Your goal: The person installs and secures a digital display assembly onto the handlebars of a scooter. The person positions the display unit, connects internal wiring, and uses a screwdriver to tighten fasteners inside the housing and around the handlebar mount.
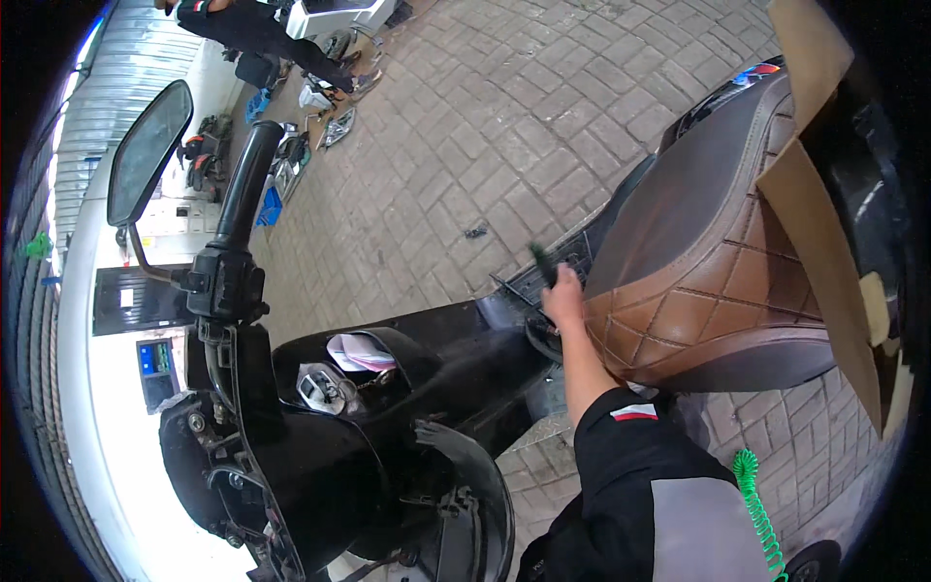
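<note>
My right hand (pixel 564 301) is closed around a dark green-and-black tool handle (pixel 543 260), whose working end I cannot make out. It reaches over the footwell of a black scooter (pixel 441 364), close to the front edge of the brown quilted seat (pixel 698 291). Black floorboard parts (pixel 572 254) lie just beyond the fingers. Outside the picture is my left hand. The scooter's front is partly stripped, with inner metal showing. In its open front pocket (pixel 402 373) sit a folded white cloth or paper (pixel 359 352) and a small plastic-wrapped grey device (pixel 320 391).
An open cardboard box (pixel 815 223) stands over the seat's rear. The handlebar grip (pixel 250 184) and mirror (pixel 150 155) rise at left. A green coiled hose (pixel 756 504) hangs at lower right. Another person (pixel 276 39) stands far left near loose parts on the brick paving (pixel 456 126).
</note>
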Action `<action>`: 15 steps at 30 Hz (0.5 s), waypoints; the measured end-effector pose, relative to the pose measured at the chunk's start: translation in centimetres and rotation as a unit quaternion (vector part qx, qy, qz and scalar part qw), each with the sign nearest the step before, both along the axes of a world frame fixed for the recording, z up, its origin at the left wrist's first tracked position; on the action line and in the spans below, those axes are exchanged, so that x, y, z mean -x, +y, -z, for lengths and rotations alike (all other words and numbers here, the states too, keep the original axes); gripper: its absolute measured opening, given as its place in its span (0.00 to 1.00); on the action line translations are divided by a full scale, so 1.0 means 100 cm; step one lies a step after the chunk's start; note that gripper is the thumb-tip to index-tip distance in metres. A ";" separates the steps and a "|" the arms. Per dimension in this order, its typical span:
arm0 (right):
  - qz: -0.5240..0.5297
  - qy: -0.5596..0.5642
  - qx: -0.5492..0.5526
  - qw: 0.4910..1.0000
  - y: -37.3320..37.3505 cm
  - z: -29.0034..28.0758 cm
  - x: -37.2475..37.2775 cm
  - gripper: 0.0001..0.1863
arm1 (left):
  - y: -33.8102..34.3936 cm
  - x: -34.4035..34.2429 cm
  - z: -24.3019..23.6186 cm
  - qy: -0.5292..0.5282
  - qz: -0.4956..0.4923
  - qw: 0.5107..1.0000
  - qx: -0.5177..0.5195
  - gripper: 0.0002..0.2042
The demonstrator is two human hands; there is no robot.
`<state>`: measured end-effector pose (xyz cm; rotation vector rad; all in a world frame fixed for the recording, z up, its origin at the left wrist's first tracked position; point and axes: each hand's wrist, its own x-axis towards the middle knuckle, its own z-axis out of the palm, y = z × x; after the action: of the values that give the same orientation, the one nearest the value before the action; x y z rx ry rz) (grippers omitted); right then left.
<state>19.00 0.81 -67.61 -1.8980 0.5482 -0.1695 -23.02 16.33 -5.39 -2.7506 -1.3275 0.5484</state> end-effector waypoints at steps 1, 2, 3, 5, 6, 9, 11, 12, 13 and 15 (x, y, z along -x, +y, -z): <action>-0.073 0.002 -0.021 0.997 -0.012 -0.020 0.005 0.25 | 0.000 0.000 -0.001 0.001 0.007 1.000 0.001 0.18; -0.148 0.005 -0.041 0.988 -0.023 -0.032 0.011 0.26 | 0.001 -0.003 -0.001 0.000 0.013 1.000 0.003 0.18; -0.190 -0.041 -0.069 0.979 -0.022 -0.028 0.025 0.20 | 0.001 -0.002 -0.002 -0.001 0.018 1.000 0.004 0.18; -0.265 -0.029 -0.006 0.964 -0.037 -0.058 0.044 0.18 | 0.002 0.000 -0.005 0.000 0.023 1.000 0.009 0.18; -0.338 -0.022 0.051 0.940 -0.043 -0.069 0.053 0.16 | 0.000 0.001 -0.005 0.000 0.022 1.000 0.012 0.18; -0.369 -0.125 0.110 0.914 -0.058 -0.069 0.081 0.07 | 0.000 0.004 -0.007 -0.004 0.028 0.999 0.023 0.19; -0.373 -0.241 0.157 0.882 -0.065 -0.067 0.093 0.03 | 0.002 0.008 -0.007 -0.001 0.032 0.999 0.027 0.19; -0.374 -0.242 0.159 0.881 -0.067 -0.065 0.096 0.03 | 0.002 0.011 -0.009 0.001 0.035 0.999 0.030 0.19; -0.391 -0.259 0.175 0.866 -0.069 -0.070 0.099 0.03 | 0.003 0.016 -0.010 0.004 0.034 0.999 0.034 0.19; -0.423 -0.279 0.200 0.839 -0.073 -0.081 0.101 0.01 | 0.005 0.028 -0.010 0.012 0.040 0.998 0.039 0.20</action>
<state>8.92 -6.53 -59.51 -2.1801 -0.7898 -0.2493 -25.85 16.87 -4.38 -2.8339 -1.2092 0.6390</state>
